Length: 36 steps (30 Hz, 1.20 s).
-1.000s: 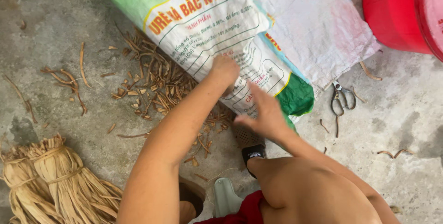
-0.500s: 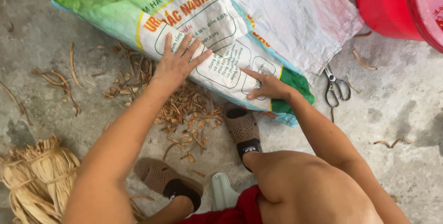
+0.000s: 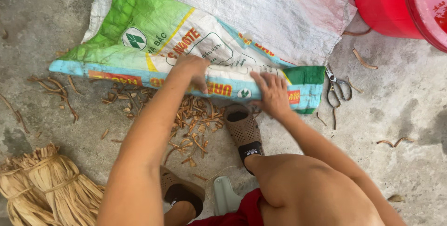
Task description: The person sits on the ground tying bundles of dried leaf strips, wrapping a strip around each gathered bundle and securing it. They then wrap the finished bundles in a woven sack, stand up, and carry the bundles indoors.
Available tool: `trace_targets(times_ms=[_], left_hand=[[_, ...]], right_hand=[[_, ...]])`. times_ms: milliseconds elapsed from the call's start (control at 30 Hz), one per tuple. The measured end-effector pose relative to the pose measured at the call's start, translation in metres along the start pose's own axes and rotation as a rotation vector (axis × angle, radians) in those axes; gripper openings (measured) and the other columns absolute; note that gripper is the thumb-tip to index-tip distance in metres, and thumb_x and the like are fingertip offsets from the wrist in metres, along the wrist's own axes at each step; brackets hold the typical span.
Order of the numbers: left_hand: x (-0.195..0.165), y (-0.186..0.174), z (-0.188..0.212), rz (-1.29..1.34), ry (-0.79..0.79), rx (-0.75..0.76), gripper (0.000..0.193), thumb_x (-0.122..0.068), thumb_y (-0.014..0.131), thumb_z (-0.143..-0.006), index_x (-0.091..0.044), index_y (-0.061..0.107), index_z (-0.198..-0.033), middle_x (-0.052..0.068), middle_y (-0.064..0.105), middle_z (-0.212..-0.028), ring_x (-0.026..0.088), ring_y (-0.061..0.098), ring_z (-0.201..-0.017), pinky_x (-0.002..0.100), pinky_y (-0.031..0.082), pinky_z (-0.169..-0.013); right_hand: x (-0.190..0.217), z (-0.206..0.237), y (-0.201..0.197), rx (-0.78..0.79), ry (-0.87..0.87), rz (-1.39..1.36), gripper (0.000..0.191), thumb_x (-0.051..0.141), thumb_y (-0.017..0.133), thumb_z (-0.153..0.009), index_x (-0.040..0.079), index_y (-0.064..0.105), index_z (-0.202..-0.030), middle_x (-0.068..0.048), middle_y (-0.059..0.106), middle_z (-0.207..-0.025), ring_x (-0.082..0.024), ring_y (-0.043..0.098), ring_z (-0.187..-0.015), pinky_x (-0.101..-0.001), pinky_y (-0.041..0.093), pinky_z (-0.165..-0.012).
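A woven plastic sack (image 3: 260, 16), white with green, blue and orange printing, lies on the concrete floor ahead of me. Its near edge is folded over into a roll. My left hand (image 3: 193, 70) presses on that folded edge with the fingers curled over it. My right hand (image 3: 272, 93) lies flat on the same edge a little to the right, fingers spread. Brown fibre scraps (image 3: 193, 123) are scattered on the floor just under the fold, beside my brown sandal (image 3: 243, 130).
Scissors (image 3: 336, 86) lie at the sack's right corner. A red plastic tub (image 3: 396, 2) stands at the top right. Bundles of pale dried fibre (image 3: 44, 184) sit at the bottom left. My other sandal (image 3: 179, 191) and a small stool edge (image 3: 226, 195) are below.
The sack's near edge has been folded back toward me, and both hands have shifted onto that fold. The view has tilted so more of the sack shows.
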State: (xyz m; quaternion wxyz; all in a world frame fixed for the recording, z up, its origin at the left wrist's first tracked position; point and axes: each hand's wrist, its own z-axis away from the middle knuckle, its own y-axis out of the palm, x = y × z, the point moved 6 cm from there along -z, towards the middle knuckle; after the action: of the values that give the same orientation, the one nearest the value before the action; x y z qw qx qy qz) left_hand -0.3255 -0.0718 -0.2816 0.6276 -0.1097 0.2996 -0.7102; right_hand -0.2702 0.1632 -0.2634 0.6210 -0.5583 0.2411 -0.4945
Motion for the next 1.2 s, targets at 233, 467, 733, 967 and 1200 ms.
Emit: trace_targets(times_ms=[233,467,733,967,1200], left_hand=[[-0.008,-0.005,0.065,-0.143,0.238,-0.943,0.112,-0.057,0.090,-0.066,-0.019,0.039,-0.158,0.014,0.039,-0.159,0.035,0.033,-0.149,0.068,0.021,-0.120],[-0.003,-0.039,-0.002,-0.091,0.066,-0.722,0.103,-0.055,0.089,-0.064,-0.030,0.044,-0.154,0.012,0.050,-0.146,0.032,0.043,-0.139,0.072,0.016,-0.117],[0.010,-0.095,-0.043,0.097,0.047,-0.536,0.097,-0.062,0.083,-0.068,-0.028,0.044,-0.150,0.012,0.050,-0.147,0.031,0.038,-0.142,0.069,0.009,-0.119],[-0.009,-0.047,0.013,0.115,0.150,-1.298,0.060,-0.033,0.070,-0.104,-0.021,0.044,-0.157,0.011,0.032,-0.167,0.030,0.029,-0.156,0.063,0.014,-0.129],[-0.053,0.053,0.053,0.487,0.102,-1.192,0.042,-0.021,0.065,-0.102,-0.019,0.054,-0.142,0.013,0.041,-0.159,0.033,0.043,-0.148,0.052,0.035,-0.126]], right_hand=[[-0.048,-0.086,-0.016,0.512,-0.060,-0.597,0.105,0.044,0.092,-0.066,0.022,0.041,-0.155,-0.015,0.058,-0.146,-0.028,0.053,-0.135,-0.0403,0.042,-0.111],[-0.070,-0.078,-0.048,0.090,0.225,-0.288,0.093,0.059,0.080,-0.085,0.021,0.039,-0.160,-0.013,0.058,-0.147,-0.028,0.056,-0.134,-0.0455,0.045,-0.117],[-0.060,-0.095,-0.030,0.053,0.129,0.091,0.146,0.066,0.092,-0.051,0.023,0.013,-0.165,-0.018,0.021,-0.166,-0.044,0.030,-0.148,-0.0672,0.028,-0.117],[-0.130,-0.172,-0.056,0.222,0.138,-0.277,0.158,0.061,0.093,-0.043,0.023,0.002,-0.168,-0.024,-0.003,-0.173,-0.047,0.010,-0.155,-0.0510,0.024,-0.125],[-0.157,-0.223,-0.079,0.209,0.089,-0.187,0.161,0.066,0.094,-0.050,0.008,0.003,-0.169,-0.029,0.006,-0.172,-0.045,0.009,-0.159,-0.0488,0.020,-0.127]])
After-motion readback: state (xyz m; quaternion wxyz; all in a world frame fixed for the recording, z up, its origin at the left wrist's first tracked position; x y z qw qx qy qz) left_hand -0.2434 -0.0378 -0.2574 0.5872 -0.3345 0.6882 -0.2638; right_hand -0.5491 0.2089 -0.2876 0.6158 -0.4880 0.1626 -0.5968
